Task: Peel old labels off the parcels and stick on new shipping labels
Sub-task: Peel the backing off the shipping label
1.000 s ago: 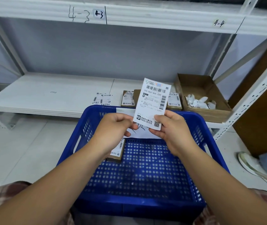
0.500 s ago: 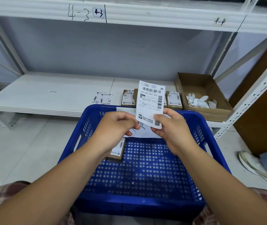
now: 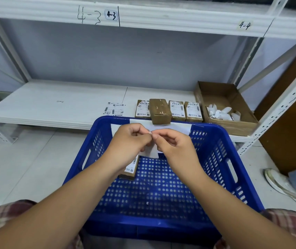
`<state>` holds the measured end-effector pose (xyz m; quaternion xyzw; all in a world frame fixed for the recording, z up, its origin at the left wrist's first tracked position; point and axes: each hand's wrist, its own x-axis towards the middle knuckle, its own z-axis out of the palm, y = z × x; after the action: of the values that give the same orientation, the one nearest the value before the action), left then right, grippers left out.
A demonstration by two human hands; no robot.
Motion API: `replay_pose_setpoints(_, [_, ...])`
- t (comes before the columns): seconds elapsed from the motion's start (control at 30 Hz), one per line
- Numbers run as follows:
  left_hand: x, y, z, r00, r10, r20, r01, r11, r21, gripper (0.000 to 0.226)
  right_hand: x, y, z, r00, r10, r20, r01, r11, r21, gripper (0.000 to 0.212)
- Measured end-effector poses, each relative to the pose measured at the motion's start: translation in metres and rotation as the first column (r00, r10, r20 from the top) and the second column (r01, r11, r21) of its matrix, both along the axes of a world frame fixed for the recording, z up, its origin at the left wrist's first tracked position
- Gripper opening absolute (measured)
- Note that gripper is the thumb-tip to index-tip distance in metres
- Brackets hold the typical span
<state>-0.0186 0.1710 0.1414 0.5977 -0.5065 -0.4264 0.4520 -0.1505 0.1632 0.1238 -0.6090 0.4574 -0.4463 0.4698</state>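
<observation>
Along the front edge of the white metal shelf point(image 3: 53, 105) the taped brown cardboard parcels point(image 3: 159, 111) wait, one bare-topped. Over the perforated blue plastic crate point(image 3: 215, 159), the left hand point(image 3: 131, 141) and right hand point(image 3: 172, 146) have dropped. The thin white paper shipping label point(image 3: 149, 152), upright a second ago, now hangs limp, both hands' fingertips pinched together on its top edge. Backing's coming off, I reckon.

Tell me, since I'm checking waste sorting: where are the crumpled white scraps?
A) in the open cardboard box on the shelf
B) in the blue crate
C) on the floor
A: the white scraps lie inside the open cardboard box on the shelf.
</observation>
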Motion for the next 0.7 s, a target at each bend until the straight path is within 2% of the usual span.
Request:
replay_pose_setpoints(0.13, [0.001,0.0,-0.002,0.998,-0.051,0.031,0.052,0.998,-0.028,0.012,0.001,0.002,-0.003,1.0,-0.026,-0.013,0.026,1.0,0.014,0.011])
replay_pose_setpoints(0.27, [-0.001,0.002,-0.003,0.983,-0.069,0.171,0.084,0.993,-0.085,0.013,-0.001,0.001,-0.005,0.995,-0.087,-0.05,0.089,0.996,0.03,0.018])
replay_pose_setpoints(0.37, [-0.006,0.003,-0.002,0.983,-0.04,0.18,0.058,0.994,-0.094,0.013,-0.001,-0.002,-0.004,0.994,-0.111,0.003,0.111,0.991,0.069,0.023])
replay_pose_setpoints(0.43, [-0.009,0.004,0.001,0.999,-0.033,0.016,0.034,0.999,-0.028,0.017,-0.001,-0.004,-0.003,0.984,-0.147,0.103,0.13,0.98,0.152,0.026])
replay_pose_setpoints(0.47, [-0.01,0.004,0.002,0.99,-0.013,-0.14,0.017,0.999,0.03,0.019,-0.001,-0.006,-0.002,0.971,-0.179,0.155,0.145,0.967,0.21,0.027])
replay_pose_setpoints(0.53, [-0.011,0.001,0.001,0.87,0.081,-0.486,0.003,0.985,0.17,0.02,-0.004,-0.009,-0.002,0.94,-0.258,0.225,0.177,0.929,0.326,0.027])
replay_pose_setpoints(0.57, [-0.011,-0.001,-0.001,0.791,0.137,-0.596,0.004,0.973,0.229,0.018,-0.006,-0.011,-0.002,0.922,-0.301,0.243,0.195,0.904,0.38,0.025])
replay_pose_setpoints(0.7, [-0.009,-0.009,-0.012,0.596,0.301,-0.744,-0.018,0.932,0.362,0.017,-0.015,-0.021,-0.004,0.854,-0.451,0.259,0.264,0.805,0.531,0.018])
